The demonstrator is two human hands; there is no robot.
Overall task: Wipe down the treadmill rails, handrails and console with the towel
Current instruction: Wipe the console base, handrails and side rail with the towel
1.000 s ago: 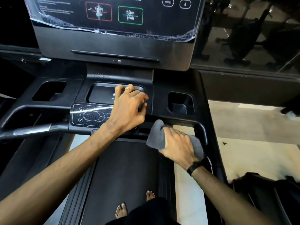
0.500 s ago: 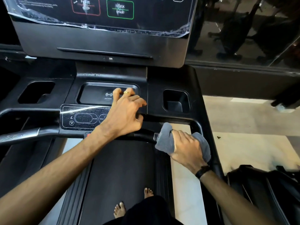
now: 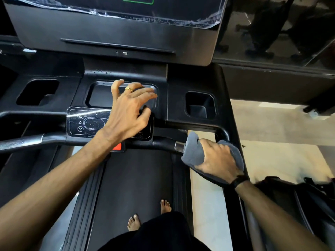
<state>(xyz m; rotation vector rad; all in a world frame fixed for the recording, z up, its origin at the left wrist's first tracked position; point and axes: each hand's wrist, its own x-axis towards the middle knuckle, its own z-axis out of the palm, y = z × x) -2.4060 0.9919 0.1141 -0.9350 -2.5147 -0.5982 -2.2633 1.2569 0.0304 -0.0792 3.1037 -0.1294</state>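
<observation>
Left hand (image 3: 129, 109) lifted, towel (image 3: 194, 151) gripping handrail (image 3: 166, 144)

This is a gym: the person stands barefoot on a treadmill belt (image 3: 134, 178) below its console (image 3: 112, 29), and a glass panel (image 3: 282, 33) at upper right reflects dark exercise machines on the floor.

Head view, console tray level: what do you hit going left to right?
Left cup holder → centre tray → left hand, fingers spread over the tray's right part → right cup holder. Lower right, outside that row: right hand gripping the grey towel around the handrail.
</observation>
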